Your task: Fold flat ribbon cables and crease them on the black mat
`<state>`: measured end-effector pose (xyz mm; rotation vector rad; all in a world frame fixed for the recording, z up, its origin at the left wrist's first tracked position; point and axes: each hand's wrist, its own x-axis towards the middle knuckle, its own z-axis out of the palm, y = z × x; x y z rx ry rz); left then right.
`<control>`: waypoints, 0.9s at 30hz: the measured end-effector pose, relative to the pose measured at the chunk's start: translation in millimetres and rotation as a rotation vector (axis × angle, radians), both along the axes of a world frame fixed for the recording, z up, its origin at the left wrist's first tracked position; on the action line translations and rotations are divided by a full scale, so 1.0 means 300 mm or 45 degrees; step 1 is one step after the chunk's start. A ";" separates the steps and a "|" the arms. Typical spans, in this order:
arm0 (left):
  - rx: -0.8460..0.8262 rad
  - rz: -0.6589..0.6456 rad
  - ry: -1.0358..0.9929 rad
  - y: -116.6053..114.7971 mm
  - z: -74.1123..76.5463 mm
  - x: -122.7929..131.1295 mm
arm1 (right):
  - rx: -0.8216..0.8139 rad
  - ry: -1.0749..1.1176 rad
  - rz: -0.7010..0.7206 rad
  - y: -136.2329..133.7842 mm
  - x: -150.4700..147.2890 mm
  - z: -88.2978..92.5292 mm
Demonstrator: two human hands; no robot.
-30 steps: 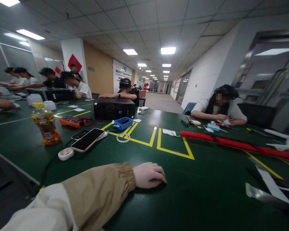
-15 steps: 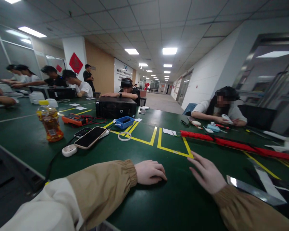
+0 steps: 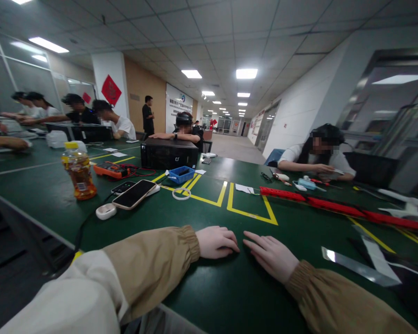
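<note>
My left hand [image 3: 217, 242] rests on the green tabletop [image 3: 226, 297], palm down, its fingers loosely bent and nothing visible in it. A short gap to the right, my right hand [image 3: 271, 256] lies on the table with fingers stretched toward the left hand, also holding nothing. Yellow tape [image 3: 252, 215] marks a box shape just beyond the right hand. Farther off on the left are a white ring [image 3: 181, 194], a smartphone [image 3: 134, 194] and a white rounded case [image 3: 106, 211].
A drink bottle [image 3: 78, 174], an orange multimeter [image 3: 110, 170], a blue tray [image 3: 181, 174] and a black computer case [image 3: 169, 154] stand beyond. A long red strip [image 3: 337, 207] crosses the right side, with a shiny metal strip [image 3: 360, 267] nearer. Other people sit around the table.
My right hand has moved left and lies closer to my left hand, which stays nearly in place. A standing person in the background has shifted right.
</note>
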<state>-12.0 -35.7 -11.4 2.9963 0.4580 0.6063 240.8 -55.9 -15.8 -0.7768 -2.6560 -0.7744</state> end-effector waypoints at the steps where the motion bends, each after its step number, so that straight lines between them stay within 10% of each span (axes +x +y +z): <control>1: 0.001 0.006 -0.003 -0.002 0.000 0.000 | -0.006 0.001 -0.002 0.001 0.001 -0.002; 19: -0.002 0.066 -0.005 -0.018 -0.002 0.000 | -0.204 0.171 -0.150 0.031 0.058 0.007; 27: 0.020 0.063 0.021 -0.015 0.004 0.000 | -0.141 0.578 -1.188 0.105 0.427 0.074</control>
